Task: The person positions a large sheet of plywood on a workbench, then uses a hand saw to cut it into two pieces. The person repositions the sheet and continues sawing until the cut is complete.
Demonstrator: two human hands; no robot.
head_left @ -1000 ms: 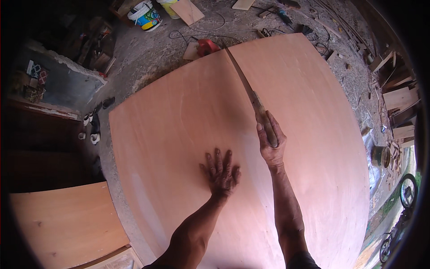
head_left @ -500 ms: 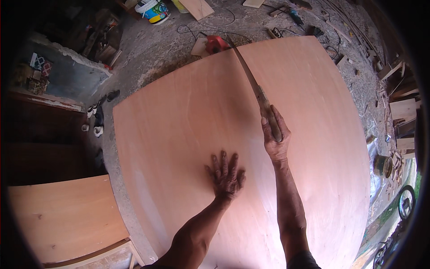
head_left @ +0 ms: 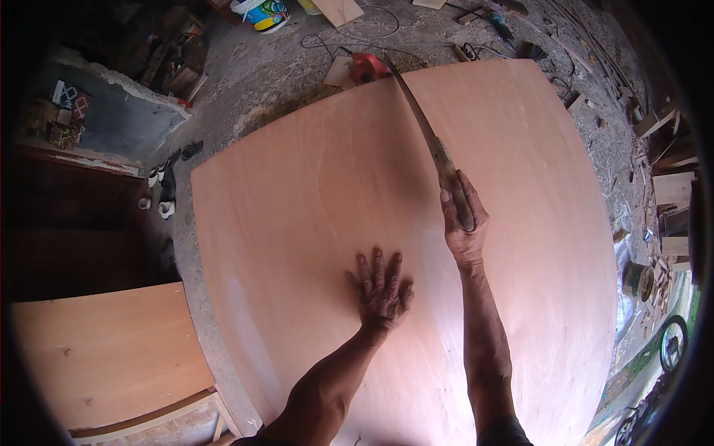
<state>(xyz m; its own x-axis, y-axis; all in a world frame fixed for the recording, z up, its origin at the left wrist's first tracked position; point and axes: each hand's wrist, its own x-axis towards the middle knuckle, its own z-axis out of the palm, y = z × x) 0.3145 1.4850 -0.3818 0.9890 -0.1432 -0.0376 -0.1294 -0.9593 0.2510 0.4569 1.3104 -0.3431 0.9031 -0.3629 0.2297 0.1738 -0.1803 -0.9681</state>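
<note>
Two hands are at work on one large sheet of plywood (head_left: 312,223). The left hand (head_left: 381,291) lies flat on the sheet with its fingers spread, palm down, holding nothing. The right hand (head_left: 462,223) is closed around the handle of one hand saw (head_left: 424,134), whose long blade runs away from the person across the sheet toward its far edge, where the tip ends just beside one red power tool (head_left: 366,67). The sheet fills the middle of the view and lies over a rough grey floor (head_left: 260,82). A second, smaller wooden board (head_left: 104,357) rests at lower left, apart from the big sheet. One white bucket with a coloured label (head_left: 260,13) stands on the floor at the top. Several wood offcuts (head_left: 673,193) lie scattered along the right side.
</note>
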